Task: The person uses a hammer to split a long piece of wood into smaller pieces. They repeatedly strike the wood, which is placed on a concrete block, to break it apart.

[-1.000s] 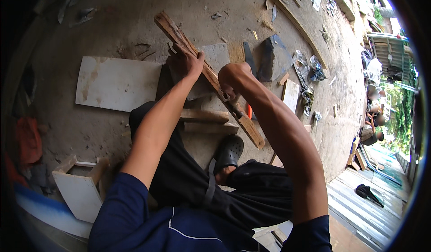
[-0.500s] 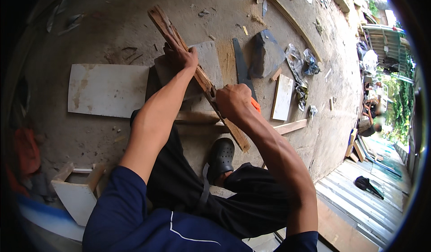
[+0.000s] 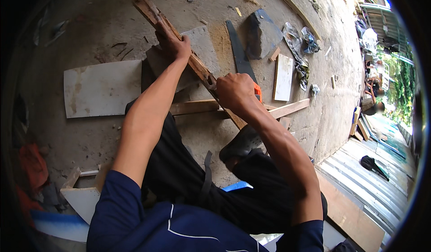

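Observation:
My left hand [image 3: 174,46] grips a long, worn piece of wood [image 3: 197,65] near its far end, fingers wrapped over it. The wood slants from upper left toward my foot, its middle over a grey block [image 3: 202,43]. My right hand [image 3: 235,90] is a fist beside the wood's lower half, closed on a tool whose curved metal end [image 3: 210,82] touches the wood; most of the tool is hidden. Beyond my right hand lies a handsaw [image 3: 238,50] with a dark blade and orange handle. My dark clog [image 3: 241,143] is by the wood's near end.
A white board [image 3: 103,88] lies at left, a smaller white panel [image 3: 283,78] at right. Wooden strips [image 3: 289,108] cross below the wood. A dark-sided stone block [image 3: 265,34] and crumpled plastic [image 3: 294,39] lie beyond. Corrugated metal sheets [image 3: 359,173] are at far right.
My foot has shifted right and tilted, now partly behind my right forearm. Both hands keep their grip on the wood and the tool. The view has shifted slightly.

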Demonstrator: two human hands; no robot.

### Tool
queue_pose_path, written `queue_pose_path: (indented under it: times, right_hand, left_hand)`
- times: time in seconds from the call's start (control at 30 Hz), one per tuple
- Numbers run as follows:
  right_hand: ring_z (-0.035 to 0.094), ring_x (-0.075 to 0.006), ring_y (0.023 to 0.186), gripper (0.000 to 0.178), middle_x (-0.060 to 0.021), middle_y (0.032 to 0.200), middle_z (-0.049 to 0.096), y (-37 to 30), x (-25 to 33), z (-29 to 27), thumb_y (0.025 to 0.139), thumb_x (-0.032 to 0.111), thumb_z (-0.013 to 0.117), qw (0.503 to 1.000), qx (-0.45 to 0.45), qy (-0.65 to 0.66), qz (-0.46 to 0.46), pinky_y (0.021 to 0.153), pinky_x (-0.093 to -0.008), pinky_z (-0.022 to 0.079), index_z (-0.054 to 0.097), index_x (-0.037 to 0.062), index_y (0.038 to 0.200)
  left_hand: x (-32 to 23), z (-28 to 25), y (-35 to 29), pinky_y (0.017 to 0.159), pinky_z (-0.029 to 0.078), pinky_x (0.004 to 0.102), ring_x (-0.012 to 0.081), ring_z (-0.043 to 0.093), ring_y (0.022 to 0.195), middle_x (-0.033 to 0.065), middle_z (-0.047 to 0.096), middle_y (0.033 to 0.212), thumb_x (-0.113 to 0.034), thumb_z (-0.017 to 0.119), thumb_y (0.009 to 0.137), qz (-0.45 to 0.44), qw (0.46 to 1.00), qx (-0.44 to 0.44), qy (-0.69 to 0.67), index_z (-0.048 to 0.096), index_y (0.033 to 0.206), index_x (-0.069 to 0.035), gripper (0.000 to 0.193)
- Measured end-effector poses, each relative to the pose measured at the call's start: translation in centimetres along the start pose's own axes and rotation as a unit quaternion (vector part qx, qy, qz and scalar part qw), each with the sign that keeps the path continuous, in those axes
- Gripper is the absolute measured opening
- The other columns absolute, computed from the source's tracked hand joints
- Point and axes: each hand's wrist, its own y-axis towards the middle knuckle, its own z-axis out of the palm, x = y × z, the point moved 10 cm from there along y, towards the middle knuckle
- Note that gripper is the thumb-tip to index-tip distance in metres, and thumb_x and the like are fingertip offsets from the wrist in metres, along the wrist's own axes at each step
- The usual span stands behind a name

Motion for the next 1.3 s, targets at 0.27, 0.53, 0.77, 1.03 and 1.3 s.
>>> queue_pose_path:
  times: [0.27,0.53,0.77,1.03,1.3]
  right_hand:
    - [0.072,-0.0286,0.079,0.014,-0.0142,0.084,0.073,0.0,0.7,1.3,0.081,0.014,0.061,0.996,0.065,-0.040,-0.040,0.063,-0.0388,0.056,0.073,0.0079,0.081]
    - [0.072,-0.0227,0.083,0.020,-0.0067,0.089,0.073,-3.6,-7.1,1.5,0.085,0.014,0.059,0.999,0.011,-0.009,-0.039,0.060,-0.0347,0.055,0.076,0.0174,0.094]
    - [0.073,-0.0242,0.081,0.017,-0.0094,0.085,0.074,-4.4,-7.7,1.1,0.085,0.014,0.059,0.999,-0.003,0.032,-0.005,0.064,-0.0361,0.056,0.076,0.0136,0.086]
    - [0.073,-0.0268,0.077,0.016,-0.0124,0.080,0.072,-4.2,-8.0,0.1,0.082,0.013,0.059,0.997,-0.050,0.063,0.013,0.062,-0.0374,0.056,0.075,0.0116,0.079]
    - [0.073,-0.0265,0.087,0.020,-0.0120,0.091,0.074,-4.9,-8.8,1.2,0.085,0.014,0.057,0.997,0.018,0.063,0.032,0.069,-0.0367,0.056,0.076,0.0126,0.091]
  left_hand:
    - [-0.3,-0.3,-0.3,0.115,0.021,0.0583,0.0418,0.024,0.143,0.0201,0.022,0.157,-0.021,0.071,0.078,-0.028,1.000,0.010,0.008,0.005,0.157,-0.015,0.102]
    - [-9.0,2.7,-1.2,0.114,0.027,0.0559,0.0417,0.029,0.140,0.0254,0.023,0.152,-0.016,0.071,0.074,-0.010,0.999,0.033,-0.001,0.010,0.156,-0.027,0.102]
    - [-12.1,2.0,-1.0,0.099,0.046,0.0465,0.0393,0.040,0.132,0.0223,0.030,0.149,-0.015,0.070,0.073,0.083,0.996,0.007,0.020,0.008,0.156,-0.023,0.104]
    - [-11.2,3.8,0.4,0.113,0.031,0.0471,0.0380,0.028,0.141,0.0226,0.015,0.156,-0.039,0.073,0.083,0.095,0.992,0.082,-0.008,-0.007,0.156,-0.017,0.111]
    - [-6.9,-3.1,-10.5,0.083,0.046,0.0452,0.0354,0.059,0.096,0.0221,0.056,0.106,-0.037,0.051,0.097,0.016,0.994,0.085,-0.066,0.044,0.109,0.000,0.040]
